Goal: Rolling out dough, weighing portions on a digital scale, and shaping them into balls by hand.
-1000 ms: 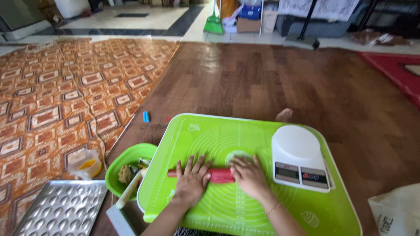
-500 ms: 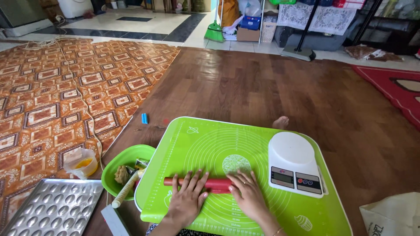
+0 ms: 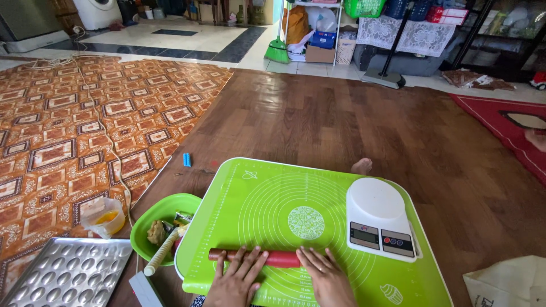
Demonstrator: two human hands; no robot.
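Head view: the camera is looking down at two hands resting on a red rolling pin near the close edge of a green mat.
Rolling pin [image 3: 267,257]: it is lying under both palms, its long axis running left to right across the mat, square to the forearms.
Left hand [image 3: 236,278]: the grip is lying released, fingers spread flat over the pin's left half, with the pin's left end sticking out beyond it.
Right hand [image 3: 325,277]: the grip is likewise lying flat and unclenched, its fingertips touching the pin's right end; neither hand is wrapping the pin.
Nearer hand: both are resting on it, the left one covering more of its length.
Dough disc [image 3: 306,222]: a thin pale round is lying straight ahead of the pin, away from the person, between the two hands' lines.
Green mat [image 3: 256,187]: it is lying on the wooden floor.
Kitchen scale [image 3: 380,219]: it is sitting ahead and right of the right hand.
Green bowl [image 3: 156,213]: it is sitting left of the left hand, just off the mat.
Metal mould tray [image 3: 68,276]: it is lying farther left.
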